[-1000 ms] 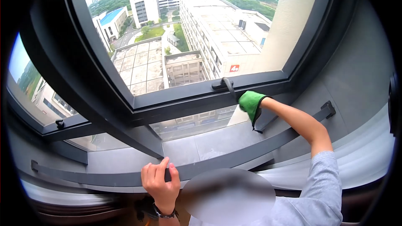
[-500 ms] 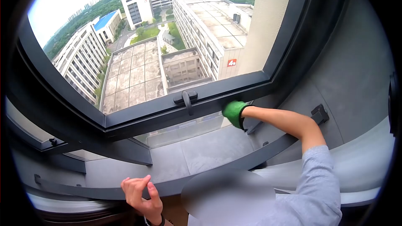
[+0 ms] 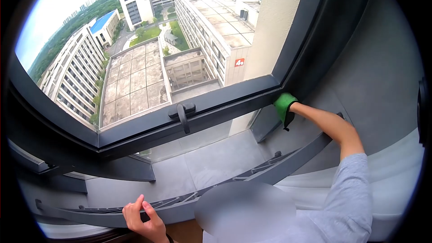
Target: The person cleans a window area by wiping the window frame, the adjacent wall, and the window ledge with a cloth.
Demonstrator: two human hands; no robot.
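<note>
My right hand (image 3: 284,103) is inside a green cleaning mitt (image 3: 283,102) with a dark cuff and a small dangling end. The mitt touches the underside of the dark window frame (image 3: 216,119) near its lower right corner, and it hides my fingers. My left hand (image 3: 143,220) is at the dark curved rail (image 3: 175,213) at the bottom. Its index finger and thumb point up and apart, the other fingers are loosely bent, and it holds nothing I can see. A black window handle (image 3: 182,116) hangs down from the lower frame, between my hands.
Glass in the window frame looks out on several buildings (image 3: 135,76) far below. Beneath the frame lies a grey tiled ledge (image 3: 211,166), with the rail curving along its near side. A grey wall (image 3: 382,76) rises at right, with white fabric (image 3: 387,184) below.
My right hand in the mitt has slid right along the lower frame toward the corner. The left hand has dropped slightly down and left. The view has shifted a little.
</note>
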